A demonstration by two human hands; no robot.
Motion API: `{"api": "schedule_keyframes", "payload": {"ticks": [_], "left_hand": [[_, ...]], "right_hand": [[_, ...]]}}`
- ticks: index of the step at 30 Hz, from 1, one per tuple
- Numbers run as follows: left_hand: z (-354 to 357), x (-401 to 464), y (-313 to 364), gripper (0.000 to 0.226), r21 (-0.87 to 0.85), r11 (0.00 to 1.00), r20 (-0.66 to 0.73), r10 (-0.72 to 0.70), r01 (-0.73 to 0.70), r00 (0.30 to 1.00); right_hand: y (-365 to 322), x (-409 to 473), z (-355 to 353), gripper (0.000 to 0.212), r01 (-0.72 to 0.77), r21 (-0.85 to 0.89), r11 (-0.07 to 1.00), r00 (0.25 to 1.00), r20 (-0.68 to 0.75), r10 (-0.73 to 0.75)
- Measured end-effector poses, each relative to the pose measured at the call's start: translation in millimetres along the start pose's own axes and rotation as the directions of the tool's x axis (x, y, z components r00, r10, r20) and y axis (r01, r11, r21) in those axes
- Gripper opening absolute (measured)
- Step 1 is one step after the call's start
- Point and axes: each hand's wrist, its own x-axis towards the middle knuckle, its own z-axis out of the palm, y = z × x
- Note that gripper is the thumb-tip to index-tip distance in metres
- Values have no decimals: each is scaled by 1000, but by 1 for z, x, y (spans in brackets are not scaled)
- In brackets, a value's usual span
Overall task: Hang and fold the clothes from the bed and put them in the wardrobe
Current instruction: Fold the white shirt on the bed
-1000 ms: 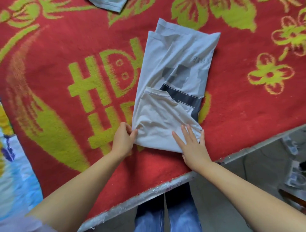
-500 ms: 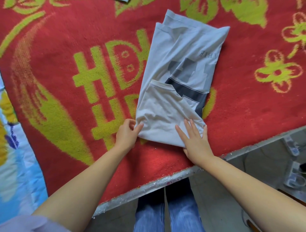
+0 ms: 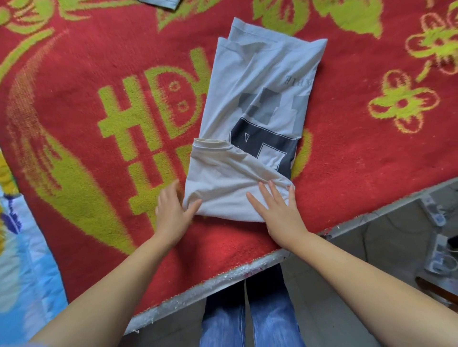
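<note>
A light grey T-shirt [image 3: 260,99] with a dark printed block lies folded into a long strip on the red blanket [image 3: 99,62] of the bed. Its near end is turned over, with a sleeve lying across it. My right hand [image 3: 280,210] lies flat on the near right corner of the shirt, fingers straight and spread. At the near left corner is my left hand [image 3: 172,213], fingers straightened, thumb touching the fabric edge; it looks blurred.
The edge of another grey garment [image 3: 161,3] shows at the top of the bed. A blue patterned sheet [image 3: 22,260] lies at the left. The bed's metal edge [image 3: 223,277] runs diagonally in front of my jeans. Power strips and cables [image 3: 438,237] lie on the floor at right.
My left hand has let go of the shirt's near left corner and straightened its fingers. My right hand stays flat on the shirt. The view has shifted slightly.
</note>
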Motion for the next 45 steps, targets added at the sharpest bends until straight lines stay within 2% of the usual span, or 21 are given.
{"api": "schedule_keyframes", "payload": {"ticks": [2,4,6,8,11,13,15,17,19,22,24,25,27,30,33,36,39,40,42,44,45], "left_hand": [[0,0,5,81,275,872,25,414,-404,910],[4,-4,11,95,443,623,258,600,-645,757],[8,-3,15,99,504,535,426,530,-679,733],[11,11,22,88,563,519,434,476,-642,765],[10,31,33,64,544,509,473,471,-667,745],[7,27,40,57,524,494,602,362,-694,712],[-7,17,49,53,404,587,747,230,-701,624],[-31,16,65,29,213,779,862,135,-590,489],[-52,36,78,9,94,903,878,123,-419,462],[-72,81,87,17,-151,986,711,160,-73,684],[-68,103,88,13,-356,920,590,84,165,803],[-61,109,88,13,-422,864,571,16,277,821],[-38,113,86,24,-460,786,560,-102,412,822],[-5,98,79,25,-397,881,288,-147,258,946],[13,78,78,21,-320,946,-8,-62,56,998],[22,74,77,23,-230,972,-122,9,-37,992],[30,83,79,23,-47,996,-120,-78,73,990],[31,84,79,24,-1,993,-125,-119,119,985],[27,76,80,35,48,993,-163,-98,107,982],[23,61,76,55,223,947,-178,273,-231,945],[23,52,71,64,323,823,-77,515,-468,853]], "right_hand": [[2,-1,0,85,6,-25,1000,1000,19,-5],[3,-3,-1,84,10,-39,999,1000,13,-9],[2,-4,-1,83,9,-42,999,1000,30,-8],[1,0,-4,82,5,-50,999,998,59,-2],[7,4,-17,82,17,14,1000,991,133,-19],[12,0,-32,82,46,124,991,965,250,-77],[21,-7,-50,79,52,335,941,890,413,-196],[35,-10,-72,68,7,507,862,780,537,-322],[57,-3,-92,43,-94,635,767,749,552,-365],[96,16,-104,31,-311,806,503,885,439,-156],[111,32,-98,27,-363,894,264,931,358,67],[112,40,-92,29,-357,915,188,928,324,184],[103,52,-78,45,-352,923,154,878,269,395],[75,57,-60,60,-355,918,177,772,181,610],[54,54,-43,40,-386,892,234,668,95,738],[51,51,-33,29,-383,893,239,598,42,800],[55,52,-31,33,-363,893,264,644,36,764],[55,49,-30,39,-354,882,310,663,4,748],[50,32,-33,57,-363,756,545,703,-162,693],[36,12,-29,75,-260,483,836,811,-361,461],[27,5,-26,86,-178,322,930,877,-376,298]]}}
